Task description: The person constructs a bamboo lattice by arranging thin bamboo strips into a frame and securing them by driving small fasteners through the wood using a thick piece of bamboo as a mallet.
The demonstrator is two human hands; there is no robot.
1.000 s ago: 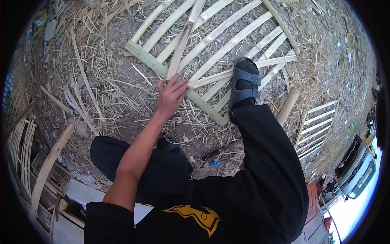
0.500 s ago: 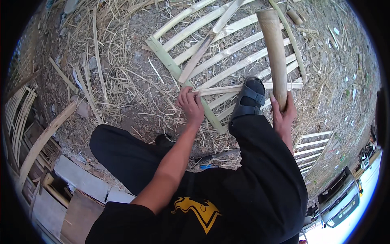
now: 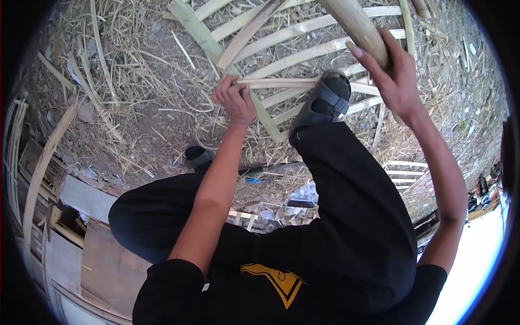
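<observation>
A frame of pale bamboo slats (image 3: 295, 59) lies on the ground, with a wider greenish strip (image 3: 201, 38) crossing the slat ends. My left hand (image 3: 235, 101) is closed on the left end of a thin slat (image 3: 279, 83), beside that strip. My sandalled foot (image 3: 327, 97) rests across the slats to the right of this hand. In my right hand (image 3: 400, 73) is the lower end of a thick wooden club (image 3: 360, 30), thumb on one side and fingers on the other. The club's far end runs out of view at the top.
A darker loose stick (image 3: 249, 35) lies slanted over the frame. Dry shavings (image 3: 141, 70) cover the ground to the left. Another slatted frame (image 3: 403, 174) lies at the right. Boards (image 3: 116, 268) and a long curved strip (image 3: 40, 170) are at the lower left.
My right hand has lifted the club upward and away from my foot, and my right forearm now shows. My left hand stays on the slat end. The whole view has shifted.
</observation>
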